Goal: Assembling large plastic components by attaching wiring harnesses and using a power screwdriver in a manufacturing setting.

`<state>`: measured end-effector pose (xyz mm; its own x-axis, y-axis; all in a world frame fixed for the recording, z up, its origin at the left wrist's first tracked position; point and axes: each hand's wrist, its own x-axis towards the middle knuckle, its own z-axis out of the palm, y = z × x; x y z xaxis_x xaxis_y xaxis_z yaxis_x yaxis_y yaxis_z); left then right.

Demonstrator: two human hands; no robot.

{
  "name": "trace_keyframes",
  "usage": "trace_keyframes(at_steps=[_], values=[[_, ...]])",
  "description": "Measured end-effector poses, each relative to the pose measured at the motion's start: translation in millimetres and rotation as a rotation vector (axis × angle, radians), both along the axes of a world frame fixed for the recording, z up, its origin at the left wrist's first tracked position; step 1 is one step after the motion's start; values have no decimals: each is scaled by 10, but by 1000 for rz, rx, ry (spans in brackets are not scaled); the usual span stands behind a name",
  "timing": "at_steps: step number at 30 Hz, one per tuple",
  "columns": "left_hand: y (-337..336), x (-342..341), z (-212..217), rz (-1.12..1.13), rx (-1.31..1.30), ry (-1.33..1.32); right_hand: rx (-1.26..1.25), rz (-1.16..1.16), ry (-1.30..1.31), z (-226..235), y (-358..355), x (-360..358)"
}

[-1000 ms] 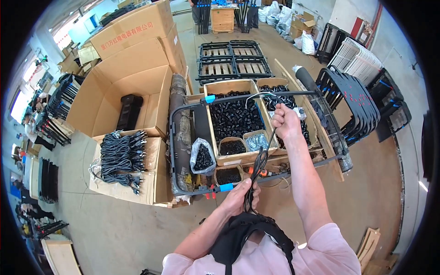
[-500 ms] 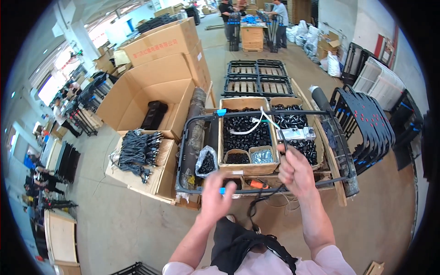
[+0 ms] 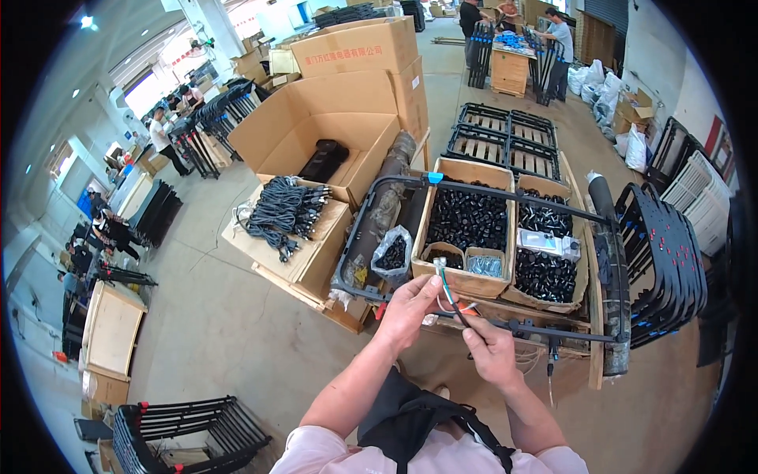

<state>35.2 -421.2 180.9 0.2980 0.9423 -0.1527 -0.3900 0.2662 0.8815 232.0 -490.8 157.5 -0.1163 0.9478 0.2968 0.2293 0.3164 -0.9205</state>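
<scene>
My right hand (image 3: pixel 491 349) is closed around a black cable (image 3: pixel 458 310), just below where thin white and green wires come out of its end. A small pale connector (image 3: pixel 440 264) sits at the top of these wires. Close beside it, the fingers of my left hand (image 3: pixel 410 314) pinch at the wires; the exact contact is partly hidden. Both hands are over the near bar of a black tubular frame (image 3: pixel 545 204), which lies across the boxes. Under the hands, an orange tool (image 3: pixel 466 310) shows in part.
An open wooden box (image 3: pixel 426 217) holds black parts and small trays of screws. Right of it stands a carton (image 3: pixel 588 276) with more black parts. Bundled cables (image 3: pixel 286 212) lie on a carton at left. Stacked black frames (image 3: pixel 663 253) stand at right. Several people work farther off.
My head view has turned left. My left hand has come in to the wires, and my right hand has lowered with the cable. The white wires now stand upright between my hands.
</scene>
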Motion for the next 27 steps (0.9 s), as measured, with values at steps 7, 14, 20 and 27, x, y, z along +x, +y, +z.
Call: trace_keyframes(at_steps=[7,14,20,27], values=[[-68,-333,-374,67,-88,-58,35,-6,-155,-386,-84,-216],[-190,-809,-760,118,-320,-241,-229,100,-163,-672,-12,-610],[-186,-1252,-1187,176,-286,-2,-239,102,-316,-817,185,-1168],[-252,-1631,-1593,172,-268,155,-422,71,-139,-1192,575,-1770]])
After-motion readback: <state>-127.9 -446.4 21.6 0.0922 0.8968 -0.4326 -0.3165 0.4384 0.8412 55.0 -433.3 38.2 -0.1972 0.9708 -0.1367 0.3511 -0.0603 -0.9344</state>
